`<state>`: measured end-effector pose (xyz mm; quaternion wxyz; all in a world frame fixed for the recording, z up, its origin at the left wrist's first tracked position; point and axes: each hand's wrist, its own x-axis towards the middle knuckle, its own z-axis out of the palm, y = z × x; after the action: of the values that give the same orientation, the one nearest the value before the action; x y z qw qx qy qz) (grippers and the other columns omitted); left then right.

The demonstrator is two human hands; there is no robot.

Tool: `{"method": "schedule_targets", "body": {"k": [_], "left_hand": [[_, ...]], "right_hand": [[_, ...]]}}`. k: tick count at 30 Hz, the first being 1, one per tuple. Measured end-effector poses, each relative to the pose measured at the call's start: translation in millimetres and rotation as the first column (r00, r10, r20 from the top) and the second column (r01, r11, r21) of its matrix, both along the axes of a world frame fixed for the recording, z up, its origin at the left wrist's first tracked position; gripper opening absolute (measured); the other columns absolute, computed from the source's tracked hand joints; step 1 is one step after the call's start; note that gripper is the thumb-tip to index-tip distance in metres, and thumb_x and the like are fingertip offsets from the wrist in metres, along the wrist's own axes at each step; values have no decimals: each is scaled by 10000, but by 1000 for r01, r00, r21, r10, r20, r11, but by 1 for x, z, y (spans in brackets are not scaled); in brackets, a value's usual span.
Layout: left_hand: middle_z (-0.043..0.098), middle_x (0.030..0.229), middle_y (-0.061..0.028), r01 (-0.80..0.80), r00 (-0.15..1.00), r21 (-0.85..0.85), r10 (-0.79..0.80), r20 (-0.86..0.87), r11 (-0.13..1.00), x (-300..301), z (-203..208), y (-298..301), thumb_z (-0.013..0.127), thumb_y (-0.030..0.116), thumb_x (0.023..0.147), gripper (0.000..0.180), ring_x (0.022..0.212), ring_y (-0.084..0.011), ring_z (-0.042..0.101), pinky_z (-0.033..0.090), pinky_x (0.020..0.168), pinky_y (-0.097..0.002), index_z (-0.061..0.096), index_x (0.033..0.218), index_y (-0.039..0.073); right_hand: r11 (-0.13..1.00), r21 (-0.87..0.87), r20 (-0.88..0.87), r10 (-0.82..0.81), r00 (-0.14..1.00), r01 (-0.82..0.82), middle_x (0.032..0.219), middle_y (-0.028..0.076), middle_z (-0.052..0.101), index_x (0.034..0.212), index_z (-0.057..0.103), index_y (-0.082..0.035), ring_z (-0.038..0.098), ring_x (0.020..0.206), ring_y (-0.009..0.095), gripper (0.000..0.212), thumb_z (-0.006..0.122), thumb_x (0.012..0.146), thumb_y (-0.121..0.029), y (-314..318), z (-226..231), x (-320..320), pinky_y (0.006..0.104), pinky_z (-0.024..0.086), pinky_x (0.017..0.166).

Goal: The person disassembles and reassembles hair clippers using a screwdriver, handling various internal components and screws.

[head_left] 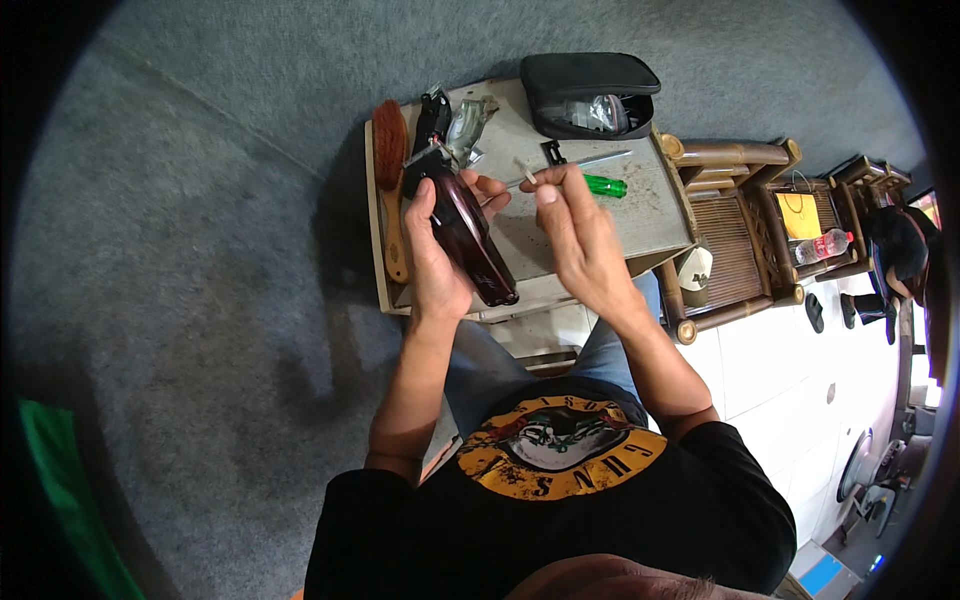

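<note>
A dark red hair clipper rests in my left hand, whose fingers are wrapped round its body with the blade end pointing away from me. Just right of it my right hand is closed in a pinch on a small pale piece, too small to name. Behind the right hand lies a green-handled screwdriver, partly covered by the fingers. Beyond it are a small black part and a thin metal rod. Past the clipper's blade sit a black clipper and a silver clipper.
A brush with reddish bristles lies along the left edge of the small table. At the back an unzipped black case holds a clear bag. Rightward stand bamboo seats, with a cap and a bottle.
</note>
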<state>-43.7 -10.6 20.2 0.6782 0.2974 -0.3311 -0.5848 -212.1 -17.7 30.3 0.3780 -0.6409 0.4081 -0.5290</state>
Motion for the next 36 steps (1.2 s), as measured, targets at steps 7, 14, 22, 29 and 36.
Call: {"method": "schedule_targets", "body": {"k": [7,14,22,29,36], "left_hand": [[631,873,-87,170,985,86,-171,9,982,3,-4,4,445,510,1079,601,610,-146,612,542,486,-295,495,1429,24],[626,956,-140,147,988,93,-141,-67,985,4,-14,2,506,399,1079,376,641,-176,663,572,469,-313,416,1262,83],[626,999,-150,150,988,44,-151,24,988,-2,-7,3,634,264,1035,378,670,-213,675,595,512,-343,413,1269,66],[647,932,-123,115,989,47,-118,84,992,-2,-7,1,686,207,1003,338,695,-207,682,601,622,-354,483,1214,38],[659,889,-130,127,988,61,-132,84,990,-4,-2,3,681,179,1000,311,675,-211,680,595,615,-357,484,1191,33]], "right_hand": [[997,16,-133,81,988,-79,732,103,623,1126,632,7,548,596,117,145,579,1040,-97,-15,-6,-2,308,434,558],[959,127,183,230,956,-255,690,-10,544,1160,643,6,473,636,50,163,590,1020,-59,-22,-22,0,245,391,580],[945,164,92,272,958,-284,699,-24,569,1279,626,8,489,643,47,250,569,1046,-62,-20,-14,-7,229,407,605],[908,143,278,346,896,-395,741,18,646,1259,622,19,611,681,73,225,540,1081,-91,-20,-16,1,238,499,660],[795,320,542,292,788,-515,620,10,475,1149,572,-4,372,463,87,209,435,1051,-129,-25,-8,-19,250,302,434]]}}
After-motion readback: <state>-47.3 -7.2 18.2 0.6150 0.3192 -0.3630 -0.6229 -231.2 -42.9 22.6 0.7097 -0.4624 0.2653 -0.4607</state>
